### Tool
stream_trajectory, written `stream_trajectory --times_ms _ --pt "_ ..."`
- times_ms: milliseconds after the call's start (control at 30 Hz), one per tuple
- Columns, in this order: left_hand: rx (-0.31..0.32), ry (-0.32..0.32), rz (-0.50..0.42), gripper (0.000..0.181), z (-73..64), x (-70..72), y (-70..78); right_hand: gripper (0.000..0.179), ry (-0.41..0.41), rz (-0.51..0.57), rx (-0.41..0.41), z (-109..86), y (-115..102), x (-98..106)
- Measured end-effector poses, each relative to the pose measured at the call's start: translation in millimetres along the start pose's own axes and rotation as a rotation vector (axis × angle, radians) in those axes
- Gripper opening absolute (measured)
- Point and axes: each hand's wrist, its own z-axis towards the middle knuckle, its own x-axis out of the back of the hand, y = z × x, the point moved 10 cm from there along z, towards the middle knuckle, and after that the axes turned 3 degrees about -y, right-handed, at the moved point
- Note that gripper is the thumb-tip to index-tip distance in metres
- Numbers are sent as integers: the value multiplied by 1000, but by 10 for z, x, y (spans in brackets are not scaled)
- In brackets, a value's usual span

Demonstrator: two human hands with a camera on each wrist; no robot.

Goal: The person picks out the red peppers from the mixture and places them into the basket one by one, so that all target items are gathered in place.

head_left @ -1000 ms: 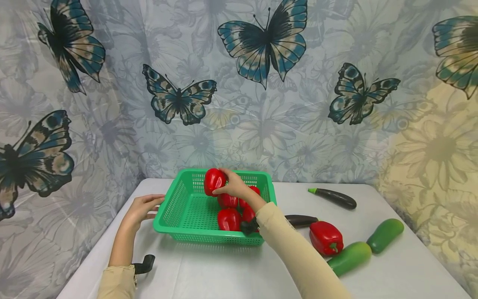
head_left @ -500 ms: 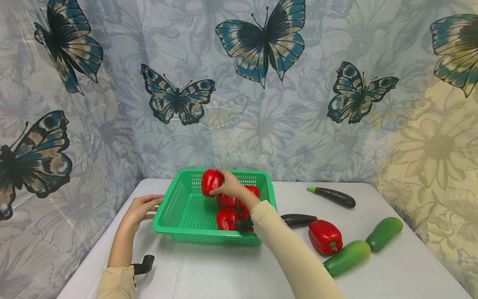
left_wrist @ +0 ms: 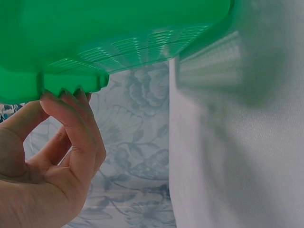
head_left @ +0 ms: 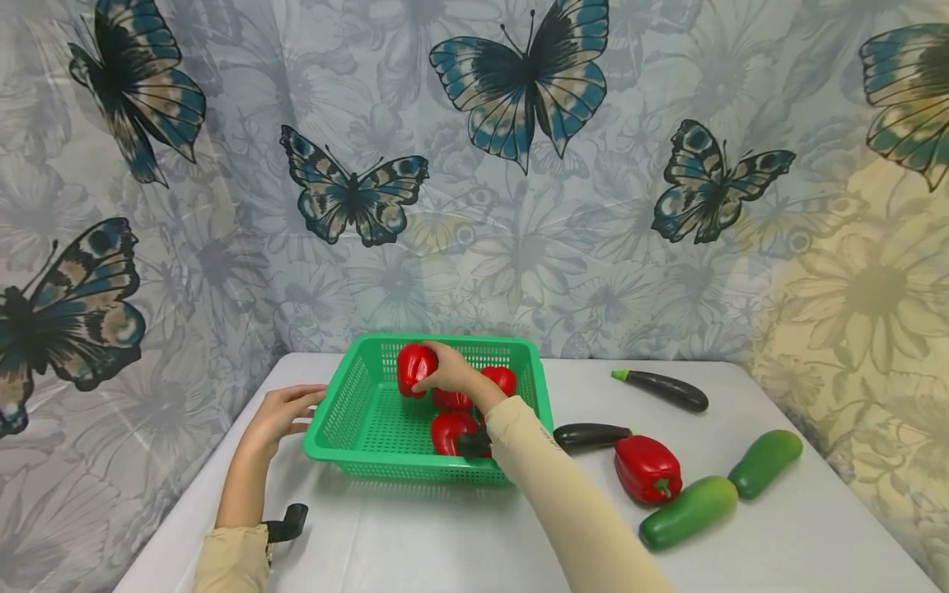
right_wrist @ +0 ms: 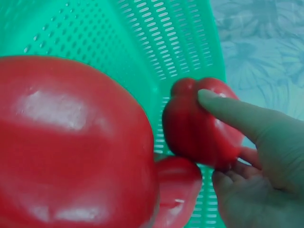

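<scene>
A green perforated plastic basket [head_left: 400, 466] stands on the white table, several red bell peppers gathered in its right half. My right hand [head_left: 454, 372] grips one red bell pepper [head_left: 415, 371] over the back of the basket; thumb on one side, fingers on the other, as the right wrist view shows on that pepper [right_wrist: 199, 128]. Close below it lie other bell peppers [head_left: 452, 431], partly hidden by the right forearm. At the basket's left side my left hand [head_left: 280, 418] holds the rim, its bent fingertips pressed to the edge [left_wrist: 71, 85] in the left wrist view.
Right of the basket lie two eggplants, one farther back [head_left: 667, 390] and one near the basket [head_left: 591, 436]. A loose bell pepper [head_left: 647, 469] and two long green fruits, one nearer [head_left: 689, 512] and one farther [head_left: 767, 464], lie beyond. A butterfly-patterned curtain [head_left: 534, 272] backs the table.
My right hand has moved slightly left and down with the bell pepper, nearer the basket floor. The left hand stays at the rim.
</scene>
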Motion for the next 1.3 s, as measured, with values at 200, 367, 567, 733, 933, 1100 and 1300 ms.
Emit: stream_trajectory --times_ms 200,367,567,733,933,1100,1300 --pt "5 5 0 56 9 2 -6 83 -7 -22 -10 15 34 -34" --pt "9 5 5 56 8 0 -7 83 -12 -13 -12 20 71 -51" --pt "1 2 11 55 16 -4 16 83 -19 -14 -4 22 77 -54" --pt "3 7 15 56 27 -5 -1 82 -37 -33 3 0 59 -76" --pt "8 14 15 57 19 0 -21 80 -84 -38 -18 -17 66 -127" --pt "9 12 15 57 14 -2 -27 79 -87 -79 -39 -15 91 -138" --pt "12 11 16 57 15 3 -31 80 -101 -102 -43 -27 93 -149"
